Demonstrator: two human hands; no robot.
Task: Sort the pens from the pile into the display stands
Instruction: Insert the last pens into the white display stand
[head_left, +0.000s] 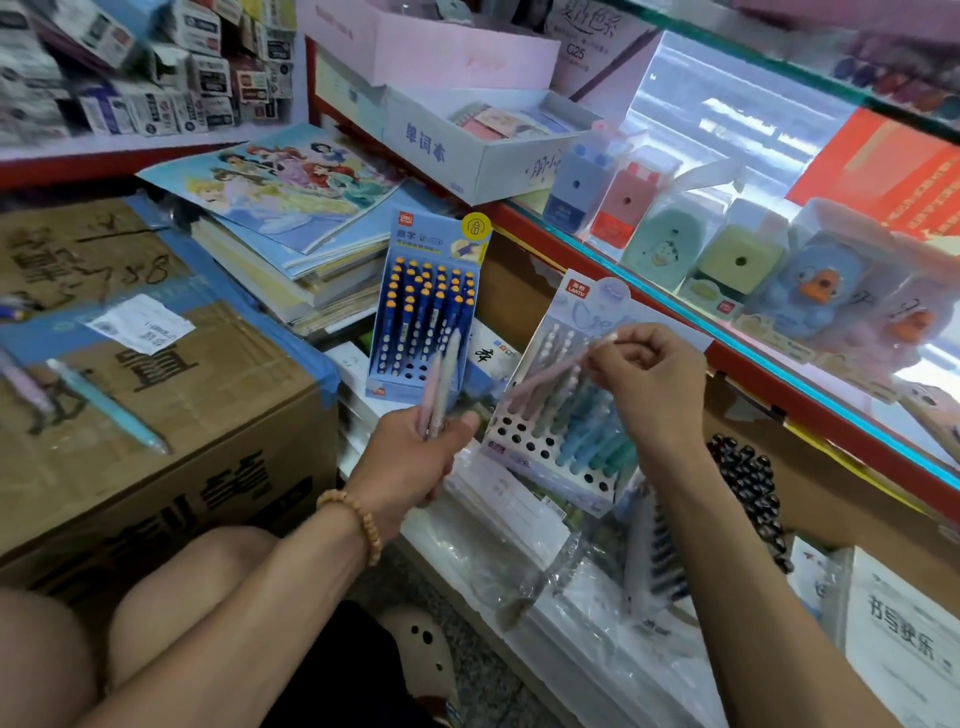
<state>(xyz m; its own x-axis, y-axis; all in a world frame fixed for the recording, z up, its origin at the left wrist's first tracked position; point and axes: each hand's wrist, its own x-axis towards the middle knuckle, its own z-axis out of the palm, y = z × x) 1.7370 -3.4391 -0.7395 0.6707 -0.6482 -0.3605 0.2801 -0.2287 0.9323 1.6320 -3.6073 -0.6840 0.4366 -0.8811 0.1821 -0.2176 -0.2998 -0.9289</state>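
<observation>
I see the left hand (415, 457) curled around a few pale pens (439, 384) that point up, near the blue stand (423, 312) full of dark blue pens. The right hand (649, 374) pinches one pink pen (550, 376) and holds it slanted over the white stand (561, 431). One blue pen (109, 405) lies on the cardboard box (156, 415) on the left.

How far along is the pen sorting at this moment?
Partly done. The pastel stand already holds blue and teal pens but shows many empty holes. The right hand pinches a pink pen above it; the left hand holds two more pens. A light blue pen lies on the carton.
</observation>
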